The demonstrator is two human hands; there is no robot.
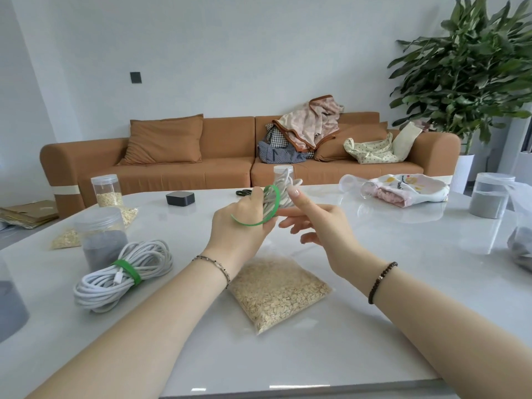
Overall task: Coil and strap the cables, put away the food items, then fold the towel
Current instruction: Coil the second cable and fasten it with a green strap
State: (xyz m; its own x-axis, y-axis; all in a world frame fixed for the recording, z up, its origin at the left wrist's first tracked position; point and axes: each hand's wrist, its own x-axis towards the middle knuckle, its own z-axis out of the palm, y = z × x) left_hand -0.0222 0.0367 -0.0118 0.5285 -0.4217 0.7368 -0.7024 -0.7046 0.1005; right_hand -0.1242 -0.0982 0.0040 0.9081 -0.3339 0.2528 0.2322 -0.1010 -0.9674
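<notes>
Left hand (241, 223) grips coiled cable (276, 194) aloft; right hand (322, 226) relaxed beside.

An orange sofa (201, 156) stands against the pale wall (230, 53), beside a leafy plant (472, 70).

No writing here is clear enough to read.

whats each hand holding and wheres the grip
The left hand grips the coiled white cable round the bundle's lower part, a green strap looped about it. The right hand is open, holding nothing.
</notes>
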